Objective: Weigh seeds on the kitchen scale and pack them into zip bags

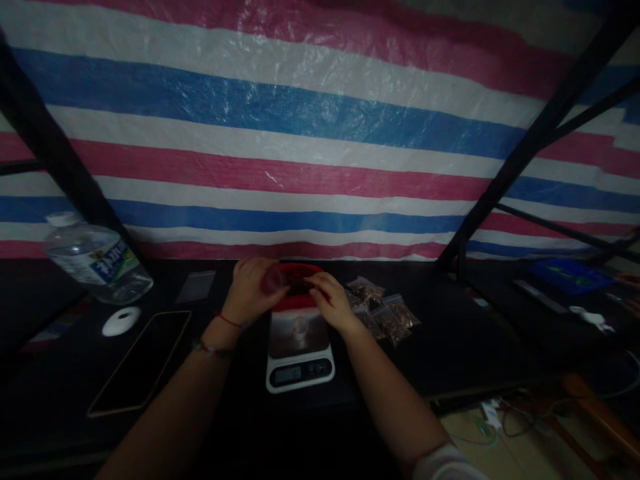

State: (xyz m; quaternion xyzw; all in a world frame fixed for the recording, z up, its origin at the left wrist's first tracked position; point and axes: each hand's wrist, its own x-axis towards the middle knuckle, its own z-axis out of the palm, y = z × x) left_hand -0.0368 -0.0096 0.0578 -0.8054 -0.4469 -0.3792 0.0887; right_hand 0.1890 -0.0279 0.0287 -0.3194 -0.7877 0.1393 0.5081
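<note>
My left hand (253,290) has its fingers closed round a small see-through reddish round piece (273,280), cup-like in shape, over the left side of a red container (295,303). From the right, my right hand (331,299) reaches over the same container with its fingers drawn together. What they pinch is hidden, and the dark contents are hard to make out. Directly in front of the container sits a white kitchen scale (300,370) with a metal plate and a small display. Several small zip bags (393,317) of brownish bits lie right of my right hand.
At left stand a large plastic bottle (100,260), a white mouse-like object (121,321) and a phone (143,363). A flat clear bag (197,287) lies behind them. Striped sheeting hangs behind the black table. Further right is a blue tray (570,277) near dark metal posts (505,173).
</note>
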